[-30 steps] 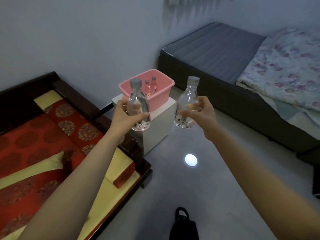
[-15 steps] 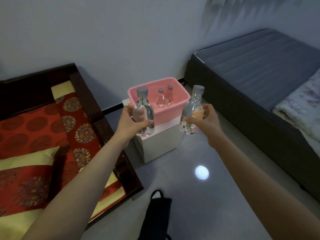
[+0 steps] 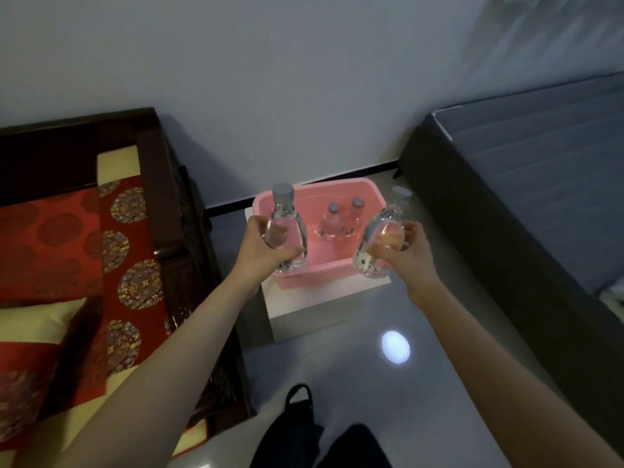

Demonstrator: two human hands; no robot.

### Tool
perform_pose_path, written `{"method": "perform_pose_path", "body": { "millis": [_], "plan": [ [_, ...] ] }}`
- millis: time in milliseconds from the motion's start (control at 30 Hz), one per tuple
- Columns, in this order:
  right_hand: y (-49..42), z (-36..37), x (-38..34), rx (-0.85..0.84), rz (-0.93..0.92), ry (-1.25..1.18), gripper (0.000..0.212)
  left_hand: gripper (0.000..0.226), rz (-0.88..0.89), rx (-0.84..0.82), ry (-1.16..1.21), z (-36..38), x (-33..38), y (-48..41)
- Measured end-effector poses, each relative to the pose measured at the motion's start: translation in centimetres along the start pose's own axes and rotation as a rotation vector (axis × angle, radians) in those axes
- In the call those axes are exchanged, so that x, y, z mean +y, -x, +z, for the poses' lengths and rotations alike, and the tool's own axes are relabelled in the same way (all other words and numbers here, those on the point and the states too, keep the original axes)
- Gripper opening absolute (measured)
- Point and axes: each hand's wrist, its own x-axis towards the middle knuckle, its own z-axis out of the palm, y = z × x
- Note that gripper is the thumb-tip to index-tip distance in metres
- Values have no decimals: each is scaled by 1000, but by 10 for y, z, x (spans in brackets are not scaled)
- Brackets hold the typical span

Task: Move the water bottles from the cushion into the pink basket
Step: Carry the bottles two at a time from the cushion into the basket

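A person brings 2 water bottles up to the pink basket (image 3: 374, 196), which sat farther off in the view 1 second ago and now lies directly below the hands. The left hand (image 3: 266, 251) wraps fingers and thumb round the left bottle (image 3: 286, 224), held upright over the basket's near left corner. The right hand (image 3: 410, 255) grips the right bottle (image 3: 380, 246), tilted with its cap leaning far and right, at the near right corner. Neither bottle has been released, and both appear ready to be lowered in. 2 bottles (image 3: 330, 224) already stand together toward the far wall inside the basket, leaving the near half of its bottom bare, so nothing seems to block the drop. The basket rests on a white stand (image 3: 324, 304) between a wooden bench frame (image 3: 169, 211) at left and a dark bed (image 3: 526, 204) at right. The red patterned cushion (image 3: 50, 248) on the bench shows no bottles in the part visible. A black bag (image 3: 297, 430) sits on the floor near the person, clear of the reach.
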Motion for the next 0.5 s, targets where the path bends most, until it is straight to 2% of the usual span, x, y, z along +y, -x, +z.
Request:
{"method": "perform_pose_path", "body": {
  "millis": [167, 333, 500],
  "plan": [
    [-57, 6, 12, -31, 33, 22, 71, 67, -52, 28, -65, 14, -13, -35],
    [-121, 12, 29, -98, 57, 92, 73, 75, -123, 81, -85, 33, -21, -68],
    [-188, 30, 51, -222, 27, 199, 62, 71, -206, 195, -52, 53, -36, -99]
  ]
}}
